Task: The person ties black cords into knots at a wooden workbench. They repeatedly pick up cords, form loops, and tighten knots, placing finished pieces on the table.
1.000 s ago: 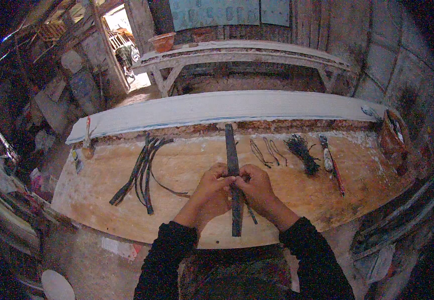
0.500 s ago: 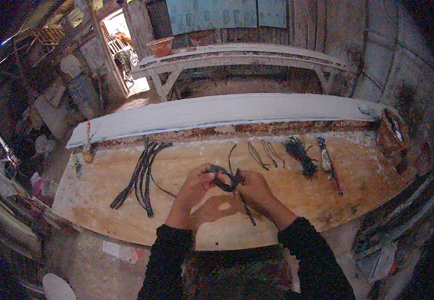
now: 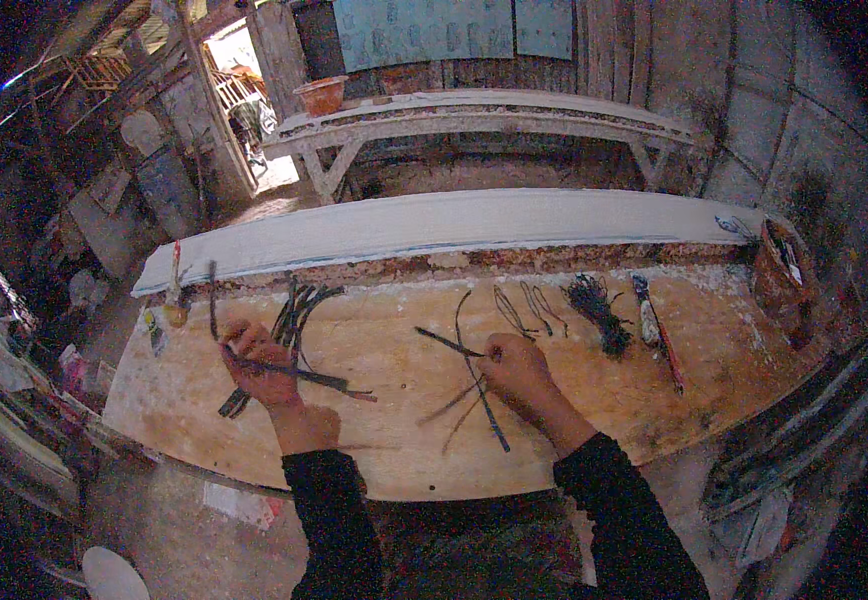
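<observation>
My left hand [image 3: 266, 372] is closed around a dark flat strip [image 3: 334, 382], which sticks out on both sides of the fist. It is over the pile of similar dark strips [image 3: 304, 300] at the left of the wooden table [image 3: 384, 440]. Farther right, my right hand [image 3: 519, 370] pinches a short dark strip [image 3: 444, 340] whose free end points left. Another long thin dark strip [image 3: 495, 420] lies on the wood beside and partly behind the right hand. Blurred dark lines on the wood left of it are hard to make out.
Thin cord loops [image 3: 514, 312], a dark cord bundle [image 3: 599, 312] and a red-handled tool [image 3: 666, 350] lie on the right. A brown container [image 3: 784, 270] stands at the right corner. A long white-coated board [image 3: 434, 222] runs along the far side; a bench [image 3: 494, 125] stands behind.
My hands have parted: the left swung left toward the strip pile, while the right stayed nearly in place. The coiled dark loop between them has come apart into separate strips.
</observation>
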{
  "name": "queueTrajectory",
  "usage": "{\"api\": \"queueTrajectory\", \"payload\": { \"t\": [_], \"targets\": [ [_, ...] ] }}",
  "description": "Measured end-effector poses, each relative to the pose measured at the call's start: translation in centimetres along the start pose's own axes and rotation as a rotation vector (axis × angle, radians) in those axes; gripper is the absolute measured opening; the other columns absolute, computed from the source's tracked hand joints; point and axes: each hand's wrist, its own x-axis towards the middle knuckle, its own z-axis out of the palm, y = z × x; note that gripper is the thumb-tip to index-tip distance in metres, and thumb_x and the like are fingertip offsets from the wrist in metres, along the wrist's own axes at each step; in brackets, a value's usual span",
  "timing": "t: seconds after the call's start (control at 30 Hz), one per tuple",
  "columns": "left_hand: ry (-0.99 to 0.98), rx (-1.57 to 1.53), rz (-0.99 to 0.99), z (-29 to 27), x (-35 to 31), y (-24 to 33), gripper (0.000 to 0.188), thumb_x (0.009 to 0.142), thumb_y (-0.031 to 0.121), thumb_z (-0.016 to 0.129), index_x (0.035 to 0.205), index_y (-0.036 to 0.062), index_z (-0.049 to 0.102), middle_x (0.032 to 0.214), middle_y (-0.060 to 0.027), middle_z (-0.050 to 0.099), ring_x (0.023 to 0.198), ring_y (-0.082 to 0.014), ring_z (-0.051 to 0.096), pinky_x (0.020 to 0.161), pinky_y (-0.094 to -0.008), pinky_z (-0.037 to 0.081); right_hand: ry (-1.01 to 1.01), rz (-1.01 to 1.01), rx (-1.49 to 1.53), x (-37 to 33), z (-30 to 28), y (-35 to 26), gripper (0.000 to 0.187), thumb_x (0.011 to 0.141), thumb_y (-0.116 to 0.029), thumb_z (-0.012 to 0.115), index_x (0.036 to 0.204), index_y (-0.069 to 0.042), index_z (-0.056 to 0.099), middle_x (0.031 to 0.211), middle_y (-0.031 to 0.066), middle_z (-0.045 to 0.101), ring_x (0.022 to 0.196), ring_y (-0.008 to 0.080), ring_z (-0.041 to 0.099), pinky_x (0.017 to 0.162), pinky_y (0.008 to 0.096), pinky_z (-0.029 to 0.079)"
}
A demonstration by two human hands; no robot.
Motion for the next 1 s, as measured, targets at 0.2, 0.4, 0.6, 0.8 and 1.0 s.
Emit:
{"api": "queueTrajectory", "payload": {
  "t": [0.2,0.4,0.6,0.8,1.0],
  "targets": [
    [0.05,0.001,0.034,-0.2,-0.5,2.0,0.014,0.094,0.018,0.055,0.102,0.0062,0.054,0.101,-0.0041,0.056,0.081,-0.0164,0.053,0.067,-0.0312,0.052,0.001,0.013,0.012,0.7,-0.2,0.7,0.019,0.076,-0.019,0.065,0.082,-0.002,0.064,0.073,0.0143,0.064,0.066,0.025,0.064,0.063,0.0387,0.051],
    [0.023,-0.102,0.169,-0.4,-0.9,2.9,0.013,0.094,0.015,0.054,0.103,0.0055,0.054,0.098,-0.0066,0.056,0.08,-0.0168,0.053,0.064,-0.0302,0.052,0.114,0.023,0.167,2.0,0.0,3.5,0.009,0.078,-0.011,0.063,0.078,-0.003,0.061,0.07,0.0068,0.063,0.062,0.0168,0.058,0.055,0.0315,0.046],
    [0.396,0.234,-0.057,-2.5,-0.8,4.1,0.013,0.092,0.012,0.056,0.101,0.0025,0.055,0.096,-0.0085,0.057,0.077,-0.0148,0.055,0.062,-0.0221,0.05,-0.008,-0.04,0.492,2.6,-1.9,3.2,0.008,0.082,-0.011,0.065,0.077,-0.007,0.061,0.073,0.001,0.063,0.064,0.0106,0.055,0.058,0.0265,0.044],
    [0.82,1.232,-0.546,-2.3,-0.7,-12.5,0.014,0.088,0.009,0.061,0.101,0.0053,0.056,0.084,-0.0027,0.059,0.059,-0.009,0.053,0.048,-0.0192,0.043,-0.137,0.058,0.574,1.7,-1.4,2.6,0.01,0.081,-0.014,0.069,0.08,-0.007,0.062,0.075,0.0,0.061,0.067,0.0108,0.054,0.061,0.0273,0.044],
    [0.782,0.68,-0.655,-7.8,-4.2,-12.9,0.029,0.087,0.007,0.06,0.115,0.0066,0.054,0.08,-0.0009,0.058,0.051,-0.0058,0.045,0.043,-0.0182,0.039,-0.274,-0.038,0.526,1.4,-0.5,1.8,0.012,0.082,-0.015,0.071,0.086,-0.005,0.064,0.081,0.0015,0.061,0.07,0.0133,0.055,0.064,0.0298,0.046]
  ]
}}
